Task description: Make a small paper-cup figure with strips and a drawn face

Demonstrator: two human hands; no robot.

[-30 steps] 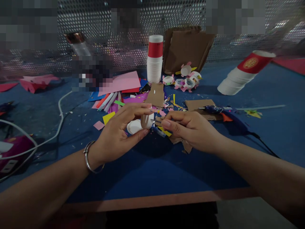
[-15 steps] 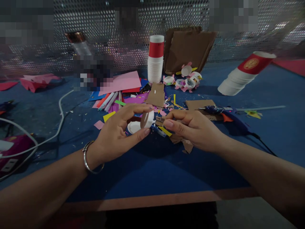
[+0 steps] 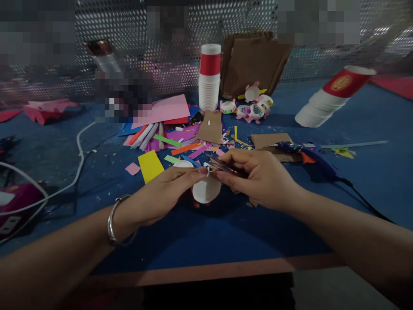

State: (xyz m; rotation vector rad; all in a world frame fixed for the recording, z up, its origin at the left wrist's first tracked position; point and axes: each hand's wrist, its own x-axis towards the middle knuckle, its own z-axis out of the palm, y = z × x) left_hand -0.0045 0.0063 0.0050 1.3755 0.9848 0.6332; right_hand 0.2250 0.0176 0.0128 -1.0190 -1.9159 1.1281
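My left hand [image 3: 167,191] is closed on a white round piece [image 3: 206,189] that looks like a cut-off paper cup bottom, pinched at its upper edge. Close against that edge is a pair of scissors [image 3: 222,164] in my right hand [image 3: 261,174], its two dark blades pointing left. The handles are hidden inside my fingers. Behind my left hand lies another white round piece [image 3: 183,164], partly covered. A yellow paper sheet [image 3: 151,165] and coloured strips, including an orange strip [image 3: 185,149], lie beyond the hands.
Stacked paper cups [image 3: 209,92] stand at the back; another cup stack [image 3: 334,97] leans right. Small paper animals [image 3: 254,110] sit before cardboard [image 3: 254,64]. A blue glue gun [image 3: 318,161] lies right, its cord trailing. A white cable [image 3: 79,165] runs along the left by a purple power strip [image 3: 22,202].
The white round piece has turned to face me and moved slightly down. My right hand has come left, bringing the scissors up to its edge.
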